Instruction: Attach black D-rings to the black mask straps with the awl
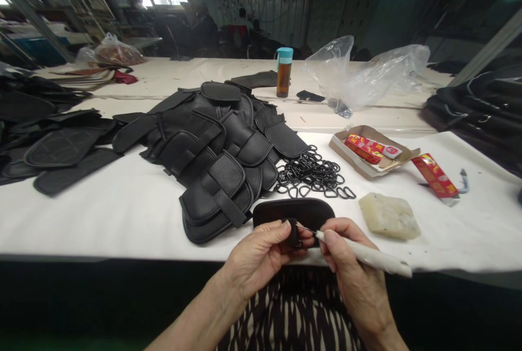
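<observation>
My left hand (261, 247) pinches a small folded black tab of a leather piece (293, 208), whose rounded, edge-bound panel lies at the table's front edge. In my right hand (353, 264) is an awl (367, 257) with a thick whitish handle. Its thin metal tip points left and meets the tab by my left fingertips; whether it pierces the material I cannot tell. Just behind the panel lies a heap of black D-rings (312, 172). To their left is a pile of black leather pieces (220, 188) with bound edges and straps.
A yellowish waxy block (389, 216) sits right of my right hand. Behind it are an open cardboard box (369, 170) holding red packets, and a red carton (434, 177). Farther back stand a bottle (284, 73) and clear plastic bags (367, 76). More black pieces (65, 144) lie left.
</observation>
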Tool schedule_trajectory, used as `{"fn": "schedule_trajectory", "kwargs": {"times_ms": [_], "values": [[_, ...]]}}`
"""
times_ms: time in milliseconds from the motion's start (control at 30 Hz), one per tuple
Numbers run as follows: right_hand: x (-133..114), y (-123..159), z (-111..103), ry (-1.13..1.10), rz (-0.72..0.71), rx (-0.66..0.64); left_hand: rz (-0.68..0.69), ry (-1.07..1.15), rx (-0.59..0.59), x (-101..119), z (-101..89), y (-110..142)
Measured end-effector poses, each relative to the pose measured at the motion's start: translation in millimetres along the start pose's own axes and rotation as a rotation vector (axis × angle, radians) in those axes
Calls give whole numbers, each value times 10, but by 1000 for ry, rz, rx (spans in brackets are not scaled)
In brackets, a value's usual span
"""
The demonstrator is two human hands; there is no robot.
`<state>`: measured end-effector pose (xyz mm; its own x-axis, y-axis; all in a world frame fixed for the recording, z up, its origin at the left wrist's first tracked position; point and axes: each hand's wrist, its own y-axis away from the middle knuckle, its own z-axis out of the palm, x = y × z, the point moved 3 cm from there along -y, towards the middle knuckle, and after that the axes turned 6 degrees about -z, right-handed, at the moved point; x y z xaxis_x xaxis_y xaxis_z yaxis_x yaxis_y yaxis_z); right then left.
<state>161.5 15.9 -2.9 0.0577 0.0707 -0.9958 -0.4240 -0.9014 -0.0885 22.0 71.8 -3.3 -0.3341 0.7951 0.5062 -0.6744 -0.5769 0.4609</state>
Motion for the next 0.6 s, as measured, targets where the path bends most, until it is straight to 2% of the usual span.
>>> {"fn": "schedule_trajectory", "kwargs": {"times_ms": [167,367,433,500,600], "values": [[-114,9,-2,103,-79,-68,18,-3,48,-24,4,4],[-271,-14,21,178,-397,-341,90,16,135,-50,67,-11],[-316,-9,23,229,-480,-387,115,16,169,-57,88,-10],[-357,10,14,286,-516,-393,124,29,196,-64,98,-6],[-415,56,-52,281,-443,-289,120,54,216,-70,98,-3]]}}
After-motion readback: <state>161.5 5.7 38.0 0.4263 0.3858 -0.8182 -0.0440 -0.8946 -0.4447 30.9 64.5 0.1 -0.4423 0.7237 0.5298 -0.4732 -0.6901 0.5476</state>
